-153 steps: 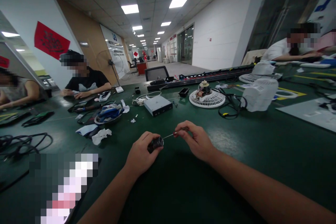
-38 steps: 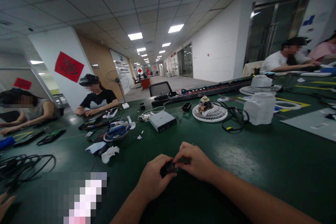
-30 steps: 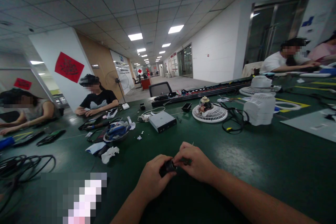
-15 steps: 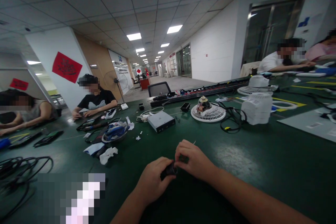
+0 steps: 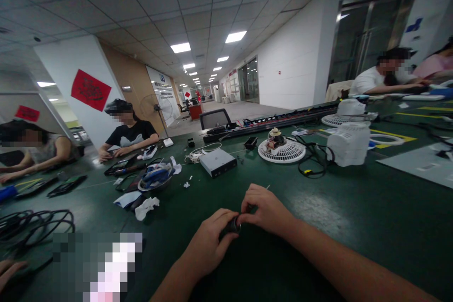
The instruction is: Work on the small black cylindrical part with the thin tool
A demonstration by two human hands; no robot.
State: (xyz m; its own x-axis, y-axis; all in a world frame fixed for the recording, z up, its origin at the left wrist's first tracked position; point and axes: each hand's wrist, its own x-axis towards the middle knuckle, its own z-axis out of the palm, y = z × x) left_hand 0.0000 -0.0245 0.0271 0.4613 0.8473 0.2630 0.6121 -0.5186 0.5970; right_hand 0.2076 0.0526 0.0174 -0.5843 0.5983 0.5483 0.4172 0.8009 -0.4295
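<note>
A small dark cylindrical part point(image 5: 231, 226) is gripped between the thumb and fingers of my left hand point(image 5: 208, 238), its open rim turned right. My right hand point(image 5: 264, 207) is pinched at that rim, fingertips touching or nearly touching it. From behind the right hand juts the tip of a thin pale rod point(image 5: 268, 187); the rest of it is hidden by the fingers. Both hands are low over the green tabletop point(image 5: 283, 255).
Beyond my hands are a grey disc drive point(image 5: 218, 163), a white round grille point(image 5: 282, 151) with an exposed motor, and a white housing point(image 5: 349, 145). Crumpled tissue point(image 5: 146, 208) and black cables point(image 5: 31, 226) lie left. At the lower left edge another person's hand point(image 5: 12, 271) shows. Several people sit around.
Both hands have shifted slightly right with the dark cylinder, and the right fingers have closed in more tightly. Another person's hand has appeared at the lower left edge.
</note>
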